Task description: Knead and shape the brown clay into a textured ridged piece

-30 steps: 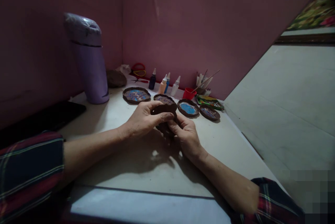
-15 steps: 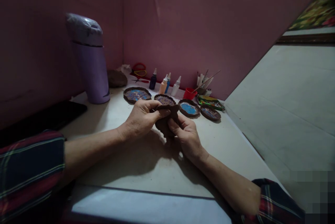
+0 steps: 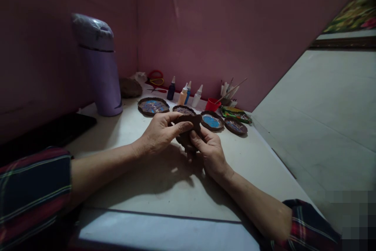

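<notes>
Between my two hands is a piece of dark brown clay (image 3: 187, 140), thin and ragged at its lower edge, held up above the white table (image 3: 141, 182). My left hand (image 3: 164, 130) pinches its upper left side, thumb laid along the front. On the lower right, my right hand (image 3: 210, 147) grips it with the thumb pressed on the near face. The fingers behind the clay are mostly hidden. Just beyond it lies a round brown clay dish (image 3: 183, 110) with a purplish inside, partly covered by the held piece.
Behind are clay dishes with a blue-purple (image 3: 153, 106), a bright blue (image 3: 211, 121) and a mottled inside (image 3: 235, 125). Paint bottles (image 3: 182, 96), a red cup (image 3: 212, 105) with a brush, scissors (image 3: 157, 90) and a clay lump (image 3: 130, 87) stand farther back. A purple tumbler (image 3: 102, 78) stands left.
The clay piece has tilted and risen slightly in my hands, covering more of the dish behind it. My right thumb has shifted a little up along it.
</notes>
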`<state>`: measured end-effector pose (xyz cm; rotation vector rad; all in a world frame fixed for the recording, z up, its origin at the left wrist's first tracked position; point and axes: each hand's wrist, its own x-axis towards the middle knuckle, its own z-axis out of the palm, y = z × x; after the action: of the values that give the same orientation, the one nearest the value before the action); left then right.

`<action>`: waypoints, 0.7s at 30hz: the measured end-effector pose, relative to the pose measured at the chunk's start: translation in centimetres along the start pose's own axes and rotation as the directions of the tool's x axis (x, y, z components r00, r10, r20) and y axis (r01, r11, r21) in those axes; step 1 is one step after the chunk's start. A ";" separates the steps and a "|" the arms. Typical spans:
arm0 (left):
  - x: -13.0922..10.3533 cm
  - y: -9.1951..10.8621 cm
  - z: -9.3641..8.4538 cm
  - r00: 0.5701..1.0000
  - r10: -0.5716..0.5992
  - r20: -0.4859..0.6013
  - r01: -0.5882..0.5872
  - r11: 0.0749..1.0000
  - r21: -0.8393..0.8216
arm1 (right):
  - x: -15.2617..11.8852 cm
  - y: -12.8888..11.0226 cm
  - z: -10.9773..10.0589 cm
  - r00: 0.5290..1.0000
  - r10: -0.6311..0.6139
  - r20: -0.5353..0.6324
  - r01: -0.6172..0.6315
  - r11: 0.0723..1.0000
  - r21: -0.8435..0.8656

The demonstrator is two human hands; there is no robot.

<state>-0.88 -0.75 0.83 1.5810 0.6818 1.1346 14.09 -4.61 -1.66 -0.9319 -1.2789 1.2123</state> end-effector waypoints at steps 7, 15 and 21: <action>0.0 0.2 0.0 0.991 0.107 -0.082 -0.098 0.988 0.117 | 0.1 0.4 -0.1 0.999 -0.031 0.042 0.033 0.999 -0.041; -0.2 0.6 0.1 0.983 0.137 -0.119 -0.117 0.980 0.160 | 0.2 0.7 -0.5 0.996 -0.063 0.056 0.068 0.993 -0.096; -0.1 0.4 0.0 0.994 0.078 -0.077 -0.072 0.995 0.073 | 0.1 0.5 -0.3 0.998 -0.024 0.050 0.026 0.998 -0.049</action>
<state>-0.95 -0.97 1.19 1.6389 0.7266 1.2469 14.34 -4.34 -2.21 -0.9243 -1.3615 1.1948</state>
